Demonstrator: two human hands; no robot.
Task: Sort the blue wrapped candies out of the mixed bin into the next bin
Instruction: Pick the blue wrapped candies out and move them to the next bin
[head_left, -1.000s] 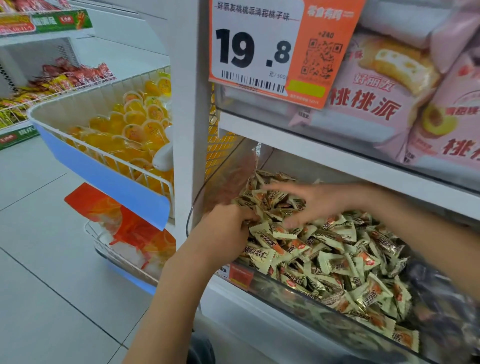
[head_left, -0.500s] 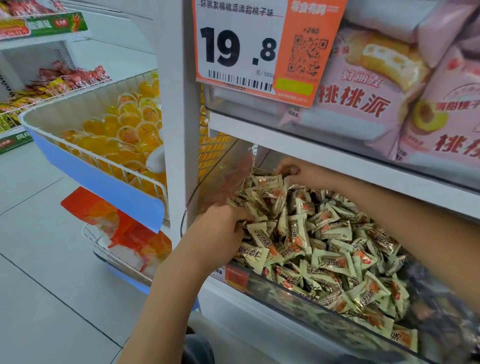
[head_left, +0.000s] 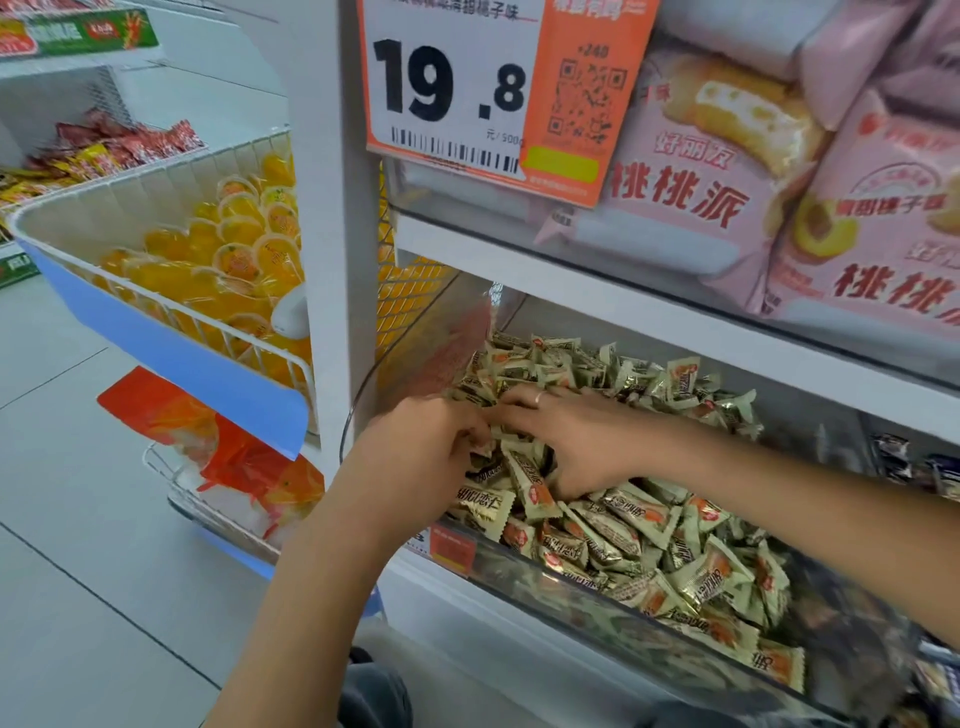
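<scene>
Left hand (head_left: 423, 447) fingertips buried among pale green candies (head_left: 644, 519); grip unclear. Right hand (head_left: 571, 441) fingers partly hidden too. Next bin (head_left: 914, 467) cut by right edge, its dark wrappers blurred. Price tag (head_left: 498, 88) top cropped.

White shelf (head_left: 597, 283) under clear candy-filled bin (head_left: 597, 616)

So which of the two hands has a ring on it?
The right hand, reaching in from the right over the pale green candies; a band shows on one finger. The left hand is bare.
</scene>
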